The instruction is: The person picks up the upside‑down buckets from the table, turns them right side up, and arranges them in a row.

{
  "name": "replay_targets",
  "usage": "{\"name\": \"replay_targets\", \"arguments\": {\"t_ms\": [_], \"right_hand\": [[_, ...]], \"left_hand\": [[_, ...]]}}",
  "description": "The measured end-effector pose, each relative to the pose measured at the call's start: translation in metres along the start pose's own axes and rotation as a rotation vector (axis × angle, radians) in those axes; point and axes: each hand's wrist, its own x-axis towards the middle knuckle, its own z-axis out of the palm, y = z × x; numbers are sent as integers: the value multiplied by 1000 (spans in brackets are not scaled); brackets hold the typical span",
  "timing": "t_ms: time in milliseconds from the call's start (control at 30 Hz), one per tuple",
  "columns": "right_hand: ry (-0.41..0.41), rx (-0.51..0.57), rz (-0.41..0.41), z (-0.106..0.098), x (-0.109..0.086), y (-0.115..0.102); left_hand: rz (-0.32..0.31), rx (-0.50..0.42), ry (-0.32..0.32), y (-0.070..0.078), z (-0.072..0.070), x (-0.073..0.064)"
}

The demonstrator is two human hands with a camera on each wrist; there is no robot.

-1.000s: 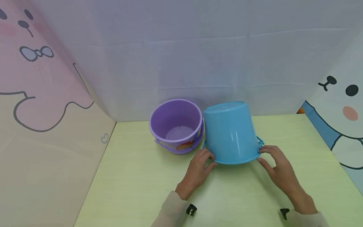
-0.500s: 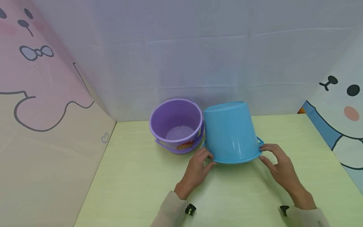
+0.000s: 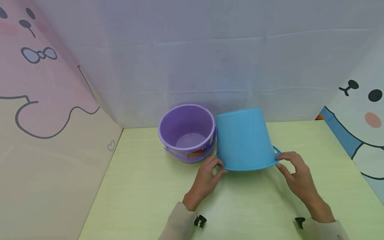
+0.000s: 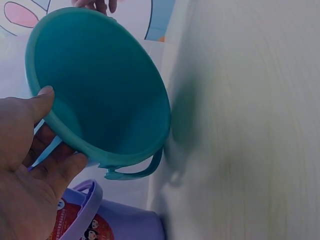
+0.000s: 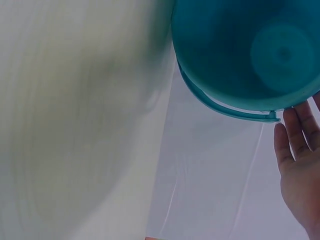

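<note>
A blue bucket (image 3: 244, 140) is upside down and tilted, its mouth turned down and toward me in the head view. My left hand (image 3: 205, 180) pinches the rim at its left: the left wrist view has the thumb inside the mouth and the fingers behind. At the opposite side, my right hand (image 3: 298, 176) grips the rim beside the handle joint; its thumb is out of sight in the right wrist view. The bucket's handle (image 5: 220, 109) hangs loose below the rim. Close to its left stands an upright purple bucket (image 3: 189, 116) with nothing seen inside.
The pale yellow-green table (image 3: 144, 193) carries both buckets near its back edge. A white cloth wall (image 3: 210, 66) rises right behind them. Cartoon-printed panels flank the table, one pink and beige (image 3: 60, 160) at left, one with a white animal (image 3: 357, 116) at right.
The blue bucket's near rim has risen slightly, and its base has tipped away so that its underside no longer shows. Both hands moved slightly with the rim. The purple bucket stayed put.
</note>
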Motion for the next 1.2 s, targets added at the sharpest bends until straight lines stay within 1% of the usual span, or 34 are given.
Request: {"name": "replay_targets", "arguments": {"t_ms": [233, 500, 767, 900, 1067, 1200], "right_hand": [[37, -4, 8, 0, 3, -5], [87, -4, 21, 1, 8, -12], [126, -35, 46, 3, 12, -17], [132, -43, 59, 3, 14, -18], [140, -55, 77, 4, 15, -19], [161, -61, 120, 5, 13, -19]], "left_hand": [[-14, -56, 6, 1, -2, 0], [-59, -109, 6, 5, -3, 1], [-59, -121, -3, 8, -5, 3], [-50, -127, -6, 9, -6, 3], [-58, -139, -21, 9, -5, 4], [-63, -142, -21, 9, -6, 5]]}}
